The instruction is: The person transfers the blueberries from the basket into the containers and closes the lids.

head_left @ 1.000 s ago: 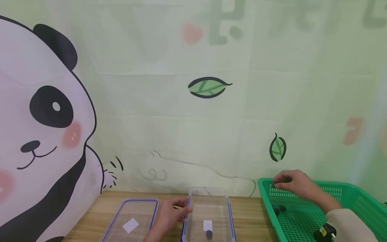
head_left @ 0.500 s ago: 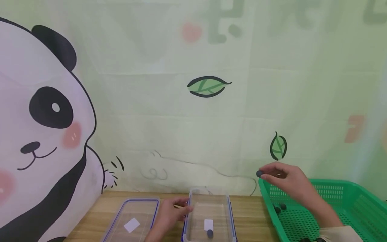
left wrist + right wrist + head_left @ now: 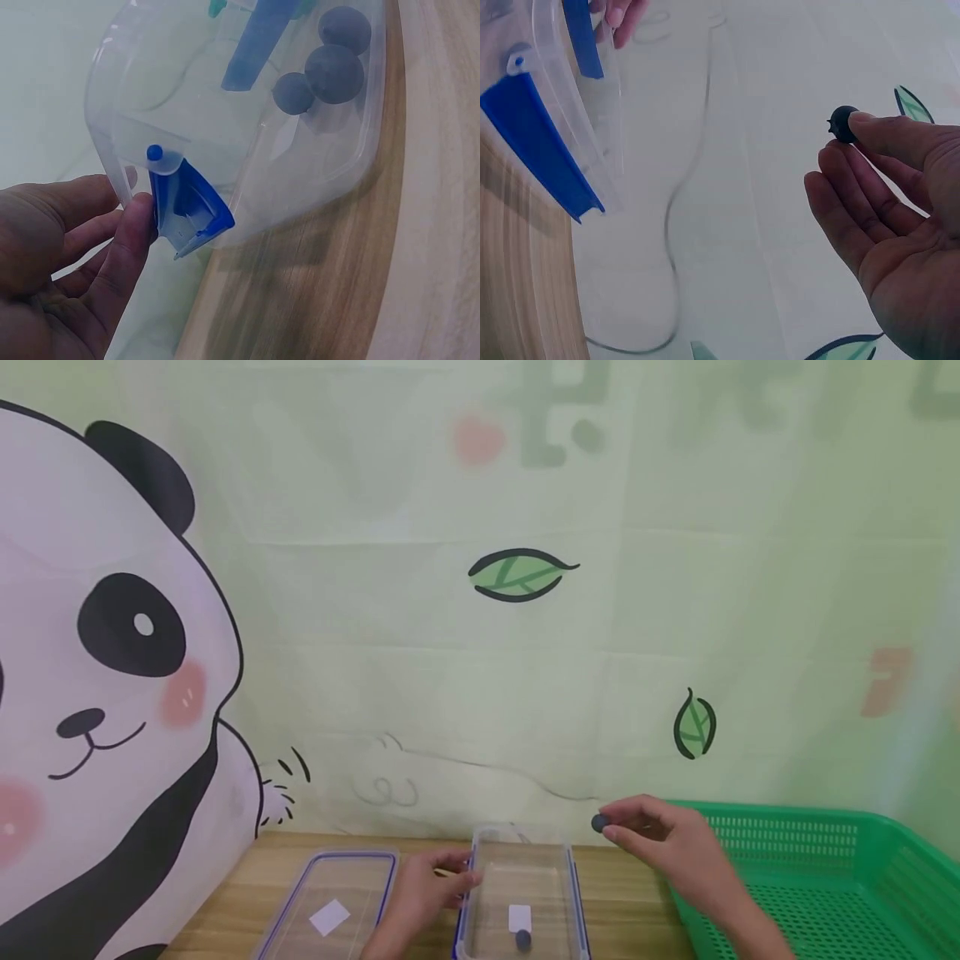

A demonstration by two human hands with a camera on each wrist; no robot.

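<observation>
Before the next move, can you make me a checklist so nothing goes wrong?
1. Dark ball pinched in the right hand: ok.
2. Left hand gripping the clear box at its edge: ok.
3. Blue-edged lid off the box: ok, it lies to the left.
4. Right hand over the box: not ok, it's out to the right side.
5. Anything left in the green basket: cannot tell, part of it is hidden.

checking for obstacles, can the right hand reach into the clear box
Probably yes: the clear box looks open on top, and nothing shows between it and the right hand, which pinches a dark ball.
</observation>
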